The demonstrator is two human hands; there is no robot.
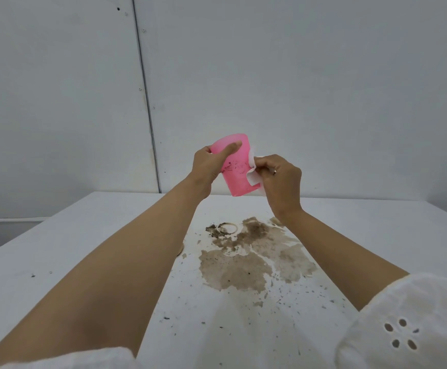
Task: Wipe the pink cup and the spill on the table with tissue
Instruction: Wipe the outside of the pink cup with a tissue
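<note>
I hold a pink cup (236, 171) in the air above the far part of the table, tilted, with dark specks stuck on its side. My left hand (211, 163) grips its upper left part, thumb across the front. My right hand (280, 179) pinches a white tissue (253, 169) against the cup's right side. Below, a brown spill (254, 259) with dark grit spreads over the white table (70, 262), with a ring mark at its far edge.
Small dark specks are scattered over the table in front of the spill. A grey-white panel wall (296, 75) stands right behind the table's far edge. The table's left edge runs diagonally at the left.
</note>
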